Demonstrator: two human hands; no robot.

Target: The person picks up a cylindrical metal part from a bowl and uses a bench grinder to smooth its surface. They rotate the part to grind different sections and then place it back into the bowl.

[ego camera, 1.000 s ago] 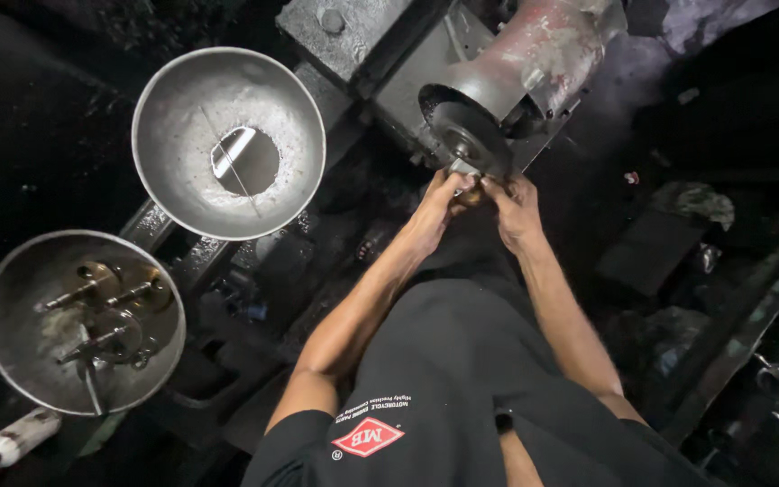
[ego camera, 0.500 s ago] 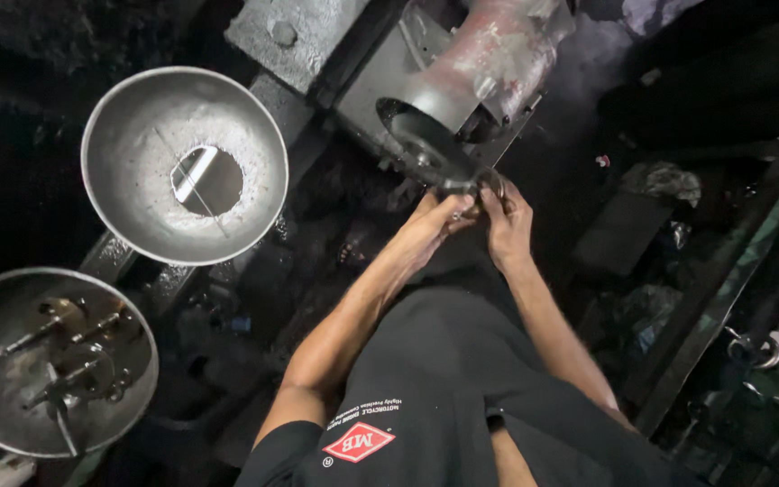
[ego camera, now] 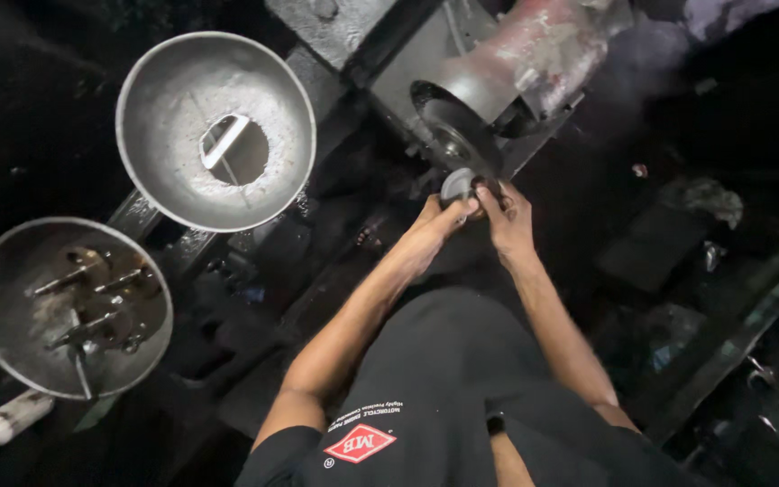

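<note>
Both hands meet just below the grinding wheel [ego camera: 455, 135], and between them sits a small round metal piece [ego camera: 458, 185], pale and disc-like. The left hand [ego camera: 435, 225] has its fingers [ego camera: 463, 207] curled up under the piece, pinching its lower edge, while the right hand [ego camera: 507, 221] closes on it from the other side, fingertips pressed to its rim. Compared with half a second ago, the hands have come slightly away from the wheel's edge and the piece now shows more plainly as a light disc facing up, as if it has been drawn back from the wheel to be turned or looked at; whether it touches the wheel at this instant cannot be told. The wheel sits on the front of a worn reddish motor housing [ego camera: 534, 50]. Well apart to the person's left stand two metal bowls: an upper bowl [ego camera: 182, 86] with a cut-out hole in its floor, and a lower bowl [ego camera: 11, 271] holding several bolts and rods [ego camera: 92, 307]. The surroundings are dark and grimy.
</note>
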